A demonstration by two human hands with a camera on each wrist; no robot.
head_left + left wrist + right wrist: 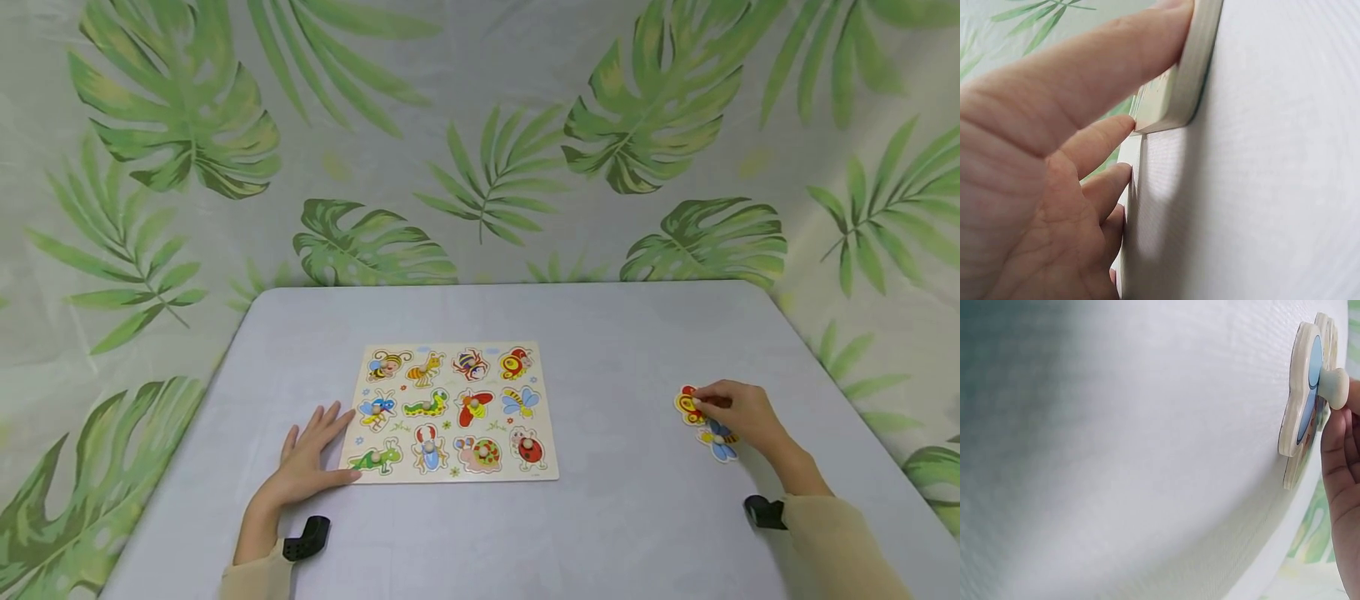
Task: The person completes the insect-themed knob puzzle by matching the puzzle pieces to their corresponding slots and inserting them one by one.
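Note:
A wooden peg puzzle board [450, 477] with insect pieces lies left of centre on the table. My left hand [311, 458] is spread at its left side, the thumb touching the front-left corner and fingertips along the left edge. In the left wrist view the thumb [1097, 69] presses on the board's edge. At the right, my right hand [746, 417] pinches a red-and-yellow butterfly piece [686, 405] between thumb and index finger; its knob is hidden. Just below it, touching or overlapping, lies a blue-winged bee piece [723, 451], its pale knob [1335, 389] showing in the right wrist view.
The table [615, 533] has a plain white cover. Behind and beside it hangs a leaf-patterned cloth [480, 167]. A black wrist device [307, 538] sits at the left cuff, another [765, 512] at the right cuff.

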